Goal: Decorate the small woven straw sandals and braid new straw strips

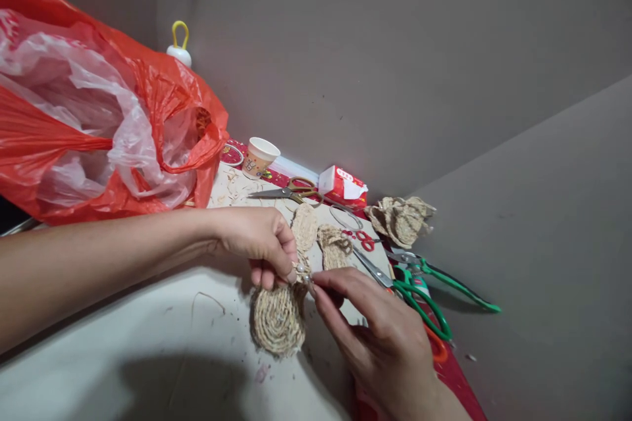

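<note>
Straw piece (279, 322): over the pale tabletop (207, 335), its round coil below my fingers.
My right hand (380, 329): thumb and forefinger tips together beside the beads (whether they grip one, I cannot tell).
My left hand (264, 243): clamped on the straw piece, above its coil.
Green scissors (419, 302): just past my right knuckles.
White beads (300, 268): at my fingertips.

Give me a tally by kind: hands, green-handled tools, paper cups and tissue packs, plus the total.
Hands: 2 (left hand, right hand)
Green-handled tools: 2 (scissors, cutters)
Paper cup: 1
Tissue pack: 1
Total: 6
</note>
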Action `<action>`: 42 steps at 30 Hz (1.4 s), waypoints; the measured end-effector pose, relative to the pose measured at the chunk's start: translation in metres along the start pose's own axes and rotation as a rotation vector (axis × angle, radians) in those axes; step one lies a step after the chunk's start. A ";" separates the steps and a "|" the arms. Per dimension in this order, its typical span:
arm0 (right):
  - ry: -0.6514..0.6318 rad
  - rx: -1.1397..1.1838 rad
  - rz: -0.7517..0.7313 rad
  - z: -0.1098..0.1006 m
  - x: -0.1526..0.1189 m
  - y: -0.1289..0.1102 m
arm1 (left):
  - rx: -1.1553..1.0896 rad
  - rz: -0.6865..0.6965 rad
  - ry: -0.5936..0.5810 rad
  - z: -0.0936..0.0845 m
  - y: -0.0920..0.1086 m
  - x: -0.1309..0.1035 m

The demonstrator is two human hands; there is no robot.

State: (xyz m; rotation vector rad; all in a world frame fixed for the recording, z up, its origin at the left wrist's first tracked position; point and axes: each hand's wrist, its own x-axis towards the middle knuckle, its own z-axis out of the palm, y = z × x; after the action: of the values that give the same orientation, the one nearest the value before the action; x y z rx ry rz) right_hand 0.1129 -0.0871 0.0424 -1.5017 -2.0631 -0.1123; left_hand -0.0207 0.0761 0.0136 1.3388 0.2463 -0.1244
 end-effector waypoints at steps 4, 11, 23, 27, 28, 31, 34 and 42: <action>-0.040 -0.055 -0.048 -0.002 -0.002 0.001 | -0.009 0.018 -0.024 0.000 -0.001 0.001; -0.063 -0.076 -0.080 -0.002 -0.002 0.003 | -0.014 -0.071 0.013 0.003 0.003 0.000; -0.048 0.025 -0.027 -0.002 0.000 -0.001 | 0.018 -0.103 0.027 0.006 0.007 -0.001; -0.076 0.021 0.030 -0.004 0.002 -0.002 | 0.021 -0.063 0.006 0.006 0.005 0.000; -0.081 0.027 0.035 -0.005 0.002 -0.002 | 0.022 -0.061 0.001 0.006 0.004 0.000; -0.063 0.049 0.014 -0.006 0.003 -0.002 | 0.034 -0.072 0.007 0.006 0.004 0.000; -0.041 0.038 -0.004 -0.006 0.002 -0.003 | 0.049 -0.063 0.012 0.006 0.004 -0.001; -0.050 0.036 0.026 -0.007 0.004 -0.006 | 0.027 -0.056 0.029 0.009 0.005 -0.001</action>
State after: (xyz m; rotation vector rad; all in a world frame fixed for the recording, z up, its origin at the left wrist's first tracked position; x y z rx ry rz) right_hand 0.1093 -0.0883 0.0519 -1.5225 -2.0729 -0.0278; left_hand -0.0192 0.0685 0.0204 1.3612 0.3077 -0.1558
